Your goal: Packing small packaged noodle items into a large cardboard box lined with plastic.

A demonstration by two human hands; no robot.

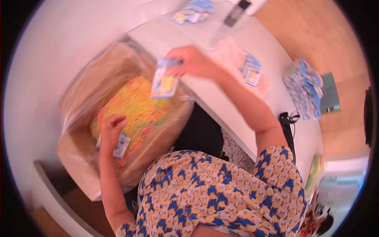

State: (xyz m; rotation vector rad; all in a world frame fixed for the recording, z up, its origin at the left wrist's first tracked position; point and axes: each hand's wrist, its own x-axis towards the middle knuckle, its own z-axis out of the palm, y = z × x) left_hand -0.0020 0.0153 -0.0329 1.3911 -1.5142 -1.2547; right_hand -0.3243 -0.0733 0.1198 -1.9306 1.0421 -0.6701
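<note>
Blur softens the right hand (pixel 192 62) and smears the print on the white-and-blue packet (pixel 160 85) in its grip. The left wrist (pixel 106 144) covers part of a lower packet (pixel 122 146). Rubber bands (pixel 136 104) hide the carton (pixel 81 168)'s bottom, their single loops too fine to count. Far on the desk (pixel 158 37), a black-ended object (pixel 236 15) is too blurred to identify; at far right, a black shape (pixel 368 118) is cut off.

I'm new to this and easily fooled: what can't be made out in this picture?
All in the head view:
Lower packet: partly hidden by the wrist of the left hand.
Raised packet: print blurred, one side behind fingers of the right hand.
Floor of the box: buried under mostly yellow strands.
Dark object, far right: cut off by the picture's rim.
</note>
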